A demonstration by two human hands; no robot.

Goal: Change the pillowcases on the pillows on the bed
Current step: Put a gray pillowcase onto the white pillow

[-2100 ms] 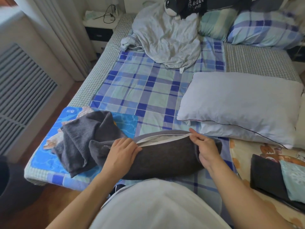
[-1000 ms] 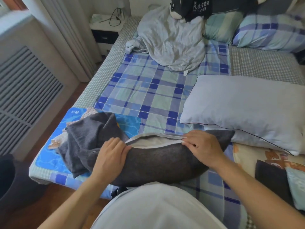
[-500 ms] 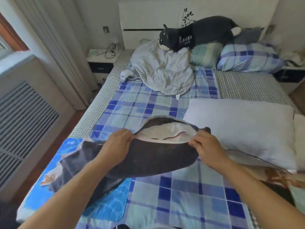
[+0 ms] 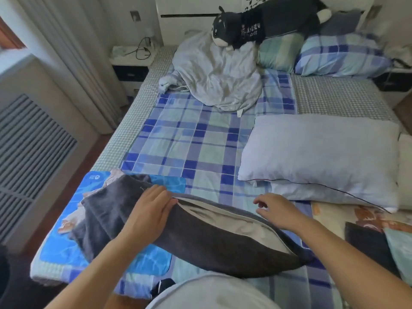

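A dark grey pillowcase (image 4: pixel 218 246) lies across the near end of the bed, its mouth gaping and showing a pale lining. My left hand (image 4: pixel 151 210) grips the left end of that opening. Just past the far edge of the opening hovers my right hand (image 4: pixel 276 211), its fingers loosely curled and holding nothing. Two bare white pillows (image 4: pixel 321 152) are stacked to the right on the bed. Two plaid-cased pillows (image 4: pixel 338 54) sit at the headboard.
A crumpled grey sheet (image 4: pixel 214 74) lies mid-bed under a dark plush toy (image 4: pixel 267 21). A blue mat (image 4: pixel 66 246) covers the near left corner. Folded dark and teal cloths (image 4: pixel 376 246) lie at the near right. A nightstand (image 4: pixel 131 61) stands at the left.
My right hand has let go of the pillowcase's edge and lifted off it. The pillowcase has dropped back onto the bed, its mouth lying wide. The left hand keeps its hold.
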